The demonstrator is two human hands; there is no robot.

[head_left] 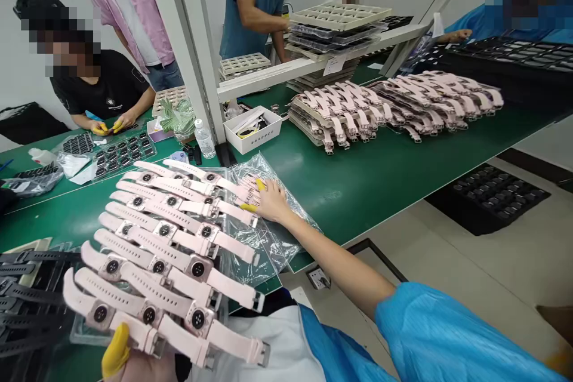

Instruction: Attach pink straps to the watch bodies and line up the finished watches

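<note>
My left hand, a yellow finger cot on its thumb, grips the near edge of a clear plastic tray. Rows of smartwatches with pale pink straps lie on the tray, sensor backs up and straps overhanging the sides. Beyond the tray's right side, my right hand reaches out, yellow cots on its fingertips. Its fingers close about a small pale pink bundle, whose exact kind I cannot make out. Under that hand a crumpled clear plastic bag lies on the green table.
Stacked trays of pink-strapped watches stand farther right, near a white box of small items. A bottle is beside the white frame post. Dark straps lie at left. Several co-workers are across the table.
</note>
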